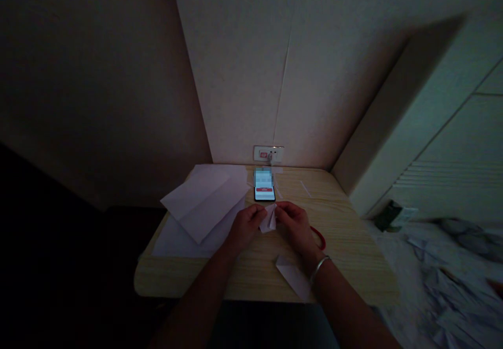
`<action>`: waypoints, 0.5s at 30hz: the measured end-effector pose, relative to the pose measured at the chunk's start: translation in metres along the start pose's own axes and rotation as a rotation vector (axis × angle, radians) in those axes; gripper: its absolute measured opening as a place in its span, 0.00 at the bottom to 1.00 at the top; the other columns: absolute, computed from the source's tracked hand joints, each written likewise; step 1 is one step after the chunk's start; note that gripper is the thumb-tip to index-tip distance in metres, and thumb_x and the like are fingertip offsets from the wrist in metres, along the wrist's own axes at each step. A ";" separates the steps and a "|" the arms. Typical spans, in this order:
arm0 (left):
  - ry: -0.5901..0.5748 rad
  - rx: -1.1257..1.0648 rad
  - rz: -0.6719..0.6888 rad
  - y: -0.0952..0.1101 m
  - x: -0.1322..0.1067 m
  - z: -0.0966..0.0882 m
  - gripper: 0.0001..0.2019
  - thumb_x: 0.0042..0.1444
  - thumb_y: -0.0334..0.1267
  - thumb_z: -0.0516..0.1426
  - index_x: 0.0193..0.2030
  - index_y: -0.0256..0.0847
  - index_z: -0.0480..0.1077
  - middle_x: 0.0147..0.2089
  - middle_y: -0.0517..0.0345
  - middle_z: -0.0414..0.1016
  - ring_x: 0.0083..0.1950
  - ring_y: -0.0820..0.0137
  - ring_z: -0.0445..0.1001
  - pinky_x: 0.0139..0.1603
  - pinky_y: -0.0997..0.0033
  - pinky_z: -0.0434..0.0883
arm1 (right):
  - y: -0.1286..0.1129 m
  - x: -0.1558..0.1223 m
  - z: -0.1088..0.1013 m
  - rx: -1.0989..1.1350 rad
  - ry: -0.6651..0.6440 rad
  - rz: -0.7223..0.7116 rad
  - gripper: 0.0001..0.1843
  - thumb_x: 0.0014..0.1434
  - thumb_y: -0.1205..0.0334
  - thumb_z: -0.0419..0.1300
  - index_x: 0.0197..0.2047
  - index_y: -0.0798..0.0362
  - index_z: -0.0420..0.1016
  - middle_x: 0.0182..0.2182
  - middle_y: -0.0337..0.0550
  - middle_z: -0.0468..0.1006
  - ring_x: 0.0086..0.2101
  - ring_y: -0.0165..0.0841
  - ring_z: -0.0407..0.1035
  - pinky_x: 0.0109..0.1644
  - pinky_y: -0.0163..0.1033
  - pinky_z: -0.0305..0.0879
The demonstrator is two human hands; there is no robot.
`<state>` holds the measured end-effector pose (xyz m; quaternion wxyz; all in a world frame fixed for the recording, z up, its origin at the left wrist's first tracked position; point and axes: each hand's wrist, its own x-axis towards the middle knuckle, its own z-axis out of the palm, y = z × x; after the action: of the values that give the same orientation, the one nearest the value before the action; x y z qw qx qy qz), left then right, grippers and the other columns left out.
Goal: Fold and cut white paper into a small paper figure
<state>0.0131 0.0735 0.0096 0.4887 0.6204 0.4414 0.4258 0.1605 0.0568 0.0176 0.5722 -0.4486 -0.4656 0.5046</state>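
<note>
A small folded piece of white paper [268, 222] is held up between my two hands, just in front of a lit phone [264, 184]. My left hand [247, 224] pinches its left side with thumb and fingertips. At its right side, my right hand [295, 223] grips the paper's upper corner; a bracelet circles that wrist. Part of a red loop, maybe a scissors handle [319, 238], shows from behind my right hand, and the rest is hidden. Below that hand lies a loose paper piece [293, 276].
Large white sheets [208, 202] overlap on the left of the wooden table [346, 254]. Thin paper strips [305, 188] lie toward the back. A socket [268, 153] is on the wall behind. To the right is a bed [404, 249] with rumpled fabric.
</note>
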 end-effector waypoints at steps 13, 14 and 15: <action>-0.010 0.173 0.096 0.005 -0.004 0.003 0.11 0.58 0.41 0.50 0.31 0.37 0.68 0.26 0.61 0.68 0.28 0.72 0.65 0.29 0.75 0.60 | 0.002 0.000 -0.003 -0.011 0.001 -0.011 0.05 0.45 0.64 0.62 0.29 0.53 0.73 0.23 0.35 0.73 0.23 0.27 0.64 0.29 0.32 0.60; -0.010 0.170 0.099 0.006 -0.005 0.003 0.11 0.58 0.41 0.50 0.31 0.37 0.68 0.26 0.61 0.68 0.28 0.73 0.65 0.29 0.75 0.60 | 0.002 0.000 -0.003 -0.015 0.001 -0.011 0.05 0.45 0.64 0.62 0.29 0.53 0.73 0.23 0.34 0.73 0.23 0.27 0.64 0.28 0.32 0.60; -0.013 0.165 0.103 0.006 -0.005 0.003 0.11 0.57 0.41 0.50 0.31 0.37 0.69 0.27 0.60 0.68 0.29 0.72 0.65 0.29 0.75 0.61 | 0.002 -0.001 -0.003 -0.019 0.000 -0.015 0.05 0.46 0.64 0.62 0.29 0.53 0.73 0.23 0.34 0.72 0.23 0.27 0.64 0.28 0.32 0.60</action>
<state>0.0157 0.0673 0.0144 0.4163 0.6833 0.4392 0.4085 0.1632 0.0562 0.0152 0.5716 -0.4506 -0.4736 0.4959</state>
